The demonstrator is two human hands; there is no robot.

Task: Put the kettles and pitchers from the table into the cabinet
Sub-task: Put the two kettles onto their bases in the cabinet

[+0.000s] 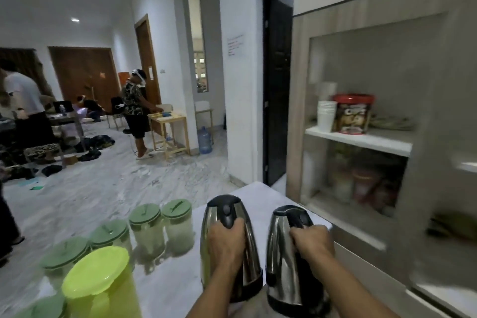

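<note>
While clutching two steel kettles, left (230,245), right (293,258), by handles; about six pitchers (147,230) along surface's (167,284) left edge.

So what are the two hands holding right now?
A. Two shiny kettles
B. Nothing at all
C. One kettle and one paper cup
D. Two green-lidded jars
A. The left hand grips the handle of one kettle and the right hand grips the handle of the other kettle; the green-lidded pitchers stand untouched on the table.
</note>
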